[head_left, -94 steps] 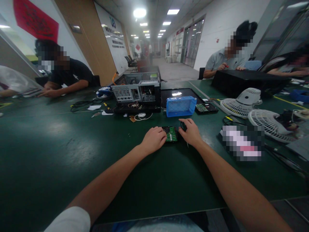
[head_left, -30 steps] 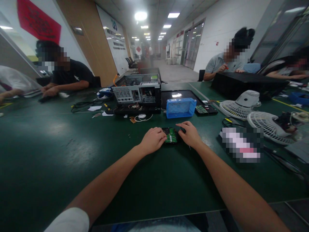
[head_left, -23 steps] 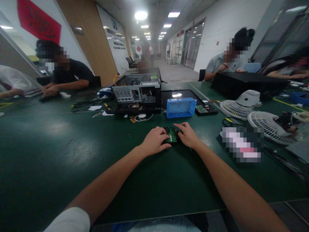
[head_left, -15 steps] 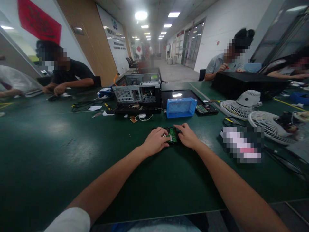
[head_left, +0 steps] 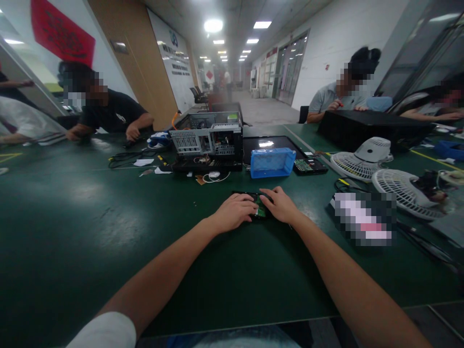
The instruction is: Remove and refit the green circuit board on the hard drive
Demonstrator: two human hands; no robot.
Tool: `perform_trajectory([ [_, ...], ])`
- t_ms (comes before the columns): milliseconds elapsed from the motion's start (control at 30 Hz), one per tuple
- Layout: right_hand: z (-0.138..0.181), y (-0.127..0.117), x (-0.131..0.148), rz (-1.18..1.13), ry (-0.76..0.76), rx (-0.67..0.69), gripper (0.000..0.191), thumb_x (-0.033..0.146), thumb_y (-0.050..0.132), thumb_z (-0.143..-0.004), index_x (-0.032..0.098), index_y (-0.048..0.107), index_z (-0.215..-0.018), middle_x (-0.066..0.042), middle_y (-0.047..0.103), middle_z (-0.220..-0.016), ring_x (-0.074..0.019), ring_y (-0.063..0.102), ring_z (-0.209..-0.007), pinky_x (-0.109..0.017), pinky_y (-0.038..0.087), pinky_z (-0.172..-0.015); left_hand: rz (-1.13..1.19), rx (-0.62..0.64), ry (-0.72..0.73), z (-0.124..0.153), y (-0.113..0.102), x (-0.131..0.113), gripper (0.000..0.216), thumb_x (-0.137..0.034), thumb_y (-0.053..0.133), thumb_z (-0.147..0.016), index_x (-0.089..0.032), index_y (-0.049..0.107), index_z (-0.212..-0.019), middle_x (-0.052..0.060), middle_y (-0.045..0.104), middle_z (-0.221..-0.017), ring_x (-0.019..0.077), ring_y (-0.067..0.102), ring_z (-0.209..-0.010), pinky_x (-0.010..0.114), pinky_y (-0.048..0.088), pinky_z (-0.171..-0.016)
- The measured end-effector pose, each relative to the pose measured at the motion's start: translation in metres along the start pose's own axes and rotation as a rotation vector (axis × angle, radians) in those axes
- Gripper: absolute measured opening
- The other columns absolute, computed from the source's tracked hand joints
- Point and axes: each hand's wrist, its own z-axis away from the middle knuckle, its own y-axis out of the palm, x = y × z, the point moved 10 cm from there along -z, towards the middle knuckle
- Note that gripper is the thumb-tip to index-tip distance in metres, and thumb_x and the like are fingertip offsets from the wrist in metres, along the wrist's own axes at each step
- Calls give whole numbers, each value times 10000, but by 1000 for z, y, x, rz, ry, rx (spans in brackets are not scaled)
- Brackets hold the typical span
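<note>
A dark hard drive (head_left: 259, 212) with a green circuit board lies on the green table in front of me. My left hand (head_left: 235, 210) covers its left part, fingers across the top and the thumb by the near edge. From the other side, my right hand (head_left: 278, 204) grips the drive's right part, its fingertips over the board. Most of the drive's outline is hidden beneath my fingers.
Beyond my hands stand an opened computer case (head_left: 206, 140) and a blue plastic bin (head_left: 272, 163). Another hard drive (head_left: 310, 166) lies beside the bin. White fan parts (head_left: 362, 157) and a blurred-out item (head_left: 364, 217) are to the right. Co-workers sit around the table.
My right hand has shifted slightly left, and its fingers now reach over the circuit board. My left fingers lie flatter across the drive. A co-worker at left has moved a hand rightward.
</note>
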Motion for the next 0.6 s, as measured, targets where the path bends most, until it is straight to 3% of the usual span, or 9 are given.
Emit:
perform_trajectory([
  [167,-1,-1,1,8,-13,-10,450,552,506,-977,277,652,-1302,-89,582,-1071,-210,601,-973,-327,476,-918,-35,2,-51,-1,7,5,329,-168,612,-944,-276,648,-1253,30,649,-1358,214,470,-1356,434,374,-1089],
  [367,1,-9,-9,90,90,-59,458,576,535,-949,232,674,-1217,-114,560,-1112,-205,616,-829,-353,484,-849,-170,-41,-118,-2,7,8,358,-93,493,-967,-247,655,-1246,40,630,-1380,235,453,-1343,450,360,-1097],
  [600,5,-16,-9,155,142,-64,472,636,532,-924,240,685,-1131,-116,563,-1106,-226,625,-834,-361,478,-797,-241,-84,-242,6,-2,0,378,-184,545,-934,-244,643,-1294,103,499,-1472,315,430,-1311,492,408,-1032],
])
